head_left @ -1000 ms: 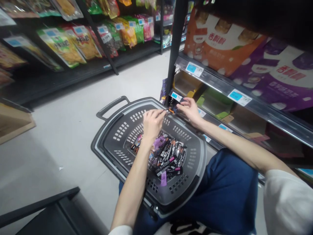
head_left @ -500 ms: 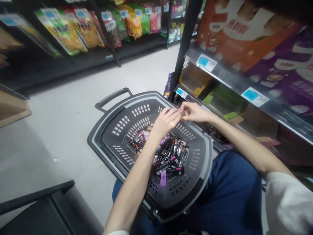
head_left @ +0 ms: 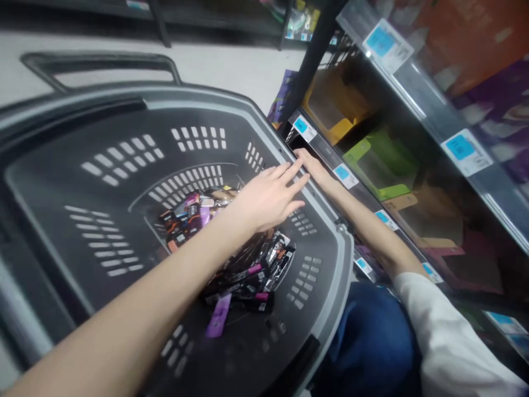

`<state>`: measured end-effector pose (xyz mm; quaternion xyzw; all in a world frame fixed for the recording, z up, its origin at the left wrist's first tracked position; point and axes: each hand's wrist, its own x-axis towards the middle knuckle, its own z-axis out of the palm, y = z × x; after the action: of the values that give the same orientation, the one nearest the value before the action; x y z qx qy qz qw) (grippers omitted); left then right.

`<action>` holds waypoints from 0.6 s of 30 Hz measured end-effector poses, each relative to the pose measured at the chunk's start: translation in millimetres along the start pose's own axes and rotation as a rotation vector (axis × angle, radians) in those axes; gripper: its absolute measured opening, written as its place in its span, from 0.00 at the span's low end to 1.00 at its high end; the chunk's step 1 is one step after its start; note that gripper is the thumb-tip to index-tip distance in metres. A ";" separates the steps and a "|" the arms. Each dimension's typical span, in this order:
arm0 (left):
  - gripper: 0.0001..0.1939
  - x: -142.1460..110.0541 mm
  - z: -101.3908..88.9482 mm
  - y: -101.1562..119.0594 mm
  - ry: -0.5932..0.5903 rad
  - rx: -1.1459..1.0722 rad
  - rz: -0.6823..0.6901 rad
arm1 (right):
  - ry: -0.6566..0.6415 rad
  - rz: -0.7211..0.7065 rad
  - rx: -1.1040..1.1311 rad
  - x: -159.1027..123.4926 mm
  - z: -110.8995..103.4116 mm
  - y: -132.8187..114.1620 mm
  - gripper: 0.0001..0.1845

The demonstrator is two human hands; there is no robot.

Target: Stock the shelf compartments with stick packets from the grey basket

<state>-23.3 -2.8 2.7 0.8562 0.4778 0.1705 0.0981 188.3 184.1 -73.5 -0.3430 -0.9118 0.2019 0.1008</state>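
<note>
A dark grey shopping basket (head_left: 330,275) with a light grey rim fills much of the view. Several small packets (head_left: 248,278), mostly black with purple, pink and orange parts, are heaped on its floor. Over the basket, close to its far right rim, my left hand (head_left: 268,196) hangs with fingers spread and nothing visible in it. My right hand (head_left: 312,165) is just outside that rim, between the basket and the lower shelf. Its fingertips are partly hidden by the rim and my left fingers, so what they touch does not show.
At the right stands a shelf rack with price tags (head_left: 388,44). Its lower shelf holds yellow (head_left: 343,129), green (head_left: 384,190) and brown open-fronted boxes. A basket handle (head_left: 111,63) sticks out at the far left. My knee (head_left: 372,336) is beside the basket.
The view has moved closer and tilted down. My hands, together at the fingertips before, have come apart: the left has spread its fingers, the right has dropped beyond the rim toward the shelf.
</note>
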 end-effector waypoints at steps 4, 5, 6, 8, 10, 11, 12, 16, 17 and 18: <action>0.31 -10.1 6.6 9.8 -0.048 -0.022 0.003 | 0.043 -0.016 -0.108 16.4 21.8 26.3 0.23; 0.31 -12.4 6.6 10.7 -0.054 -0.015 0.011 | 0.085 -0.009 -0.125 21.1 24.2 33.2 0.24; 0.31 -14.2 6.1 11.3 -0.059 -0.007 0.020 | 0.121 0.003 -0.136 25.3 25.9 39.7 0.24; 0.32 -15.7 3.8 13.0 -0.073 0.009 0.036 | 0.164 0.042 -0.155 31.5 27.8 50.1 0.24; 0.33 -14.9 -0.1 17.1 -0.100 0.026 0.049 | 0.160 0.086 -0.193 34.3 28.4 54.7 0.25; 0.33 -14.1 -2.5 20.2 -0.119 0.035 0.055 | 0.154 0.107 -0.217 34.8 28.4 54.3 0.25; 0.33 -13.3 -4.8 23.8 -0.138 0.045 0.060 | 0.154 0.127 -0.240 34.9 28.2 52.1 0.25; 0.30 -12.4 -10.8 36.0 -0.181 0.088 0.061 | 0.165 0.194 -0.291 34.7 26.9 33.7 0.27; 0.29 -12.9 -10.8 37.3 -0.175 0.091 0.056 | 0.163 0.208 -0.295 34.6 26.5 29.0 0.28; 0.29 -13.5 -10.2 37.7 -0.160 0.091 0.049 | 0.157 0.215 -0.297 34.4 26.0 24.9 0.28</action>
<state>-4.2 -34.0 22.0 0.8821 0.4544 0.0819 0.0929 168.9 216.3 -106.2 -0.4642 -0.8790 0.0475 0.0978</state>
